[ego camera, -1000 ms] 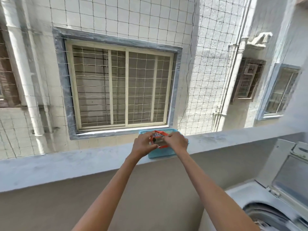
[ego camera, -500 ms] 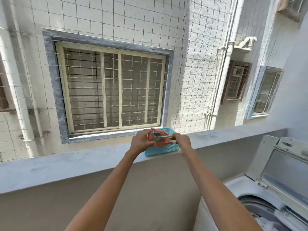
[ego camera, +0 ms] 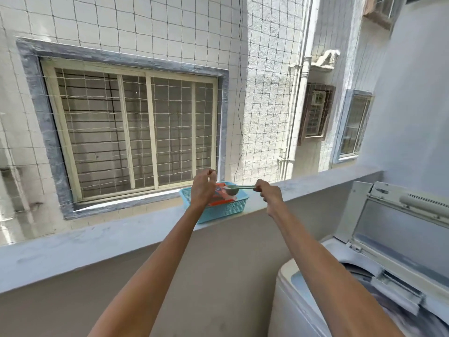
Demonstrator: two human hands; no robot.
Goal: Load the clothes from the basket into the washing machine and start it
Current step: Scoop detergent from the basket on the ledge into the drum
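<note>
Your right hand (ego camera: 268, 192) pinches the handle of a green scoop (ego camera: 234, 188) heaped with white powder — its bowl sits over the orange detergent packet (ego camera: 222, 197) in the blue basket (ego camera: 226, 209) on the ledge (ego camera: 97, 239). Your left hand (ego camera: 202, 188) hovers loosely curled above the packet. The washing machine (ego camera: 364, 300) stands lid-up at right.

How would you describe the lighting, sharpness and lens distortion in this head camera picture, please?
Head view: even daylight, with brighter sun on the rough white wall; the grey concrete ledge bows from wide-angle distortion; the right hand holding the pale green scoop over the turquoise mesh basket is fairly sharp; the white top-loading washing machine smears at the lower right corner.
</note>
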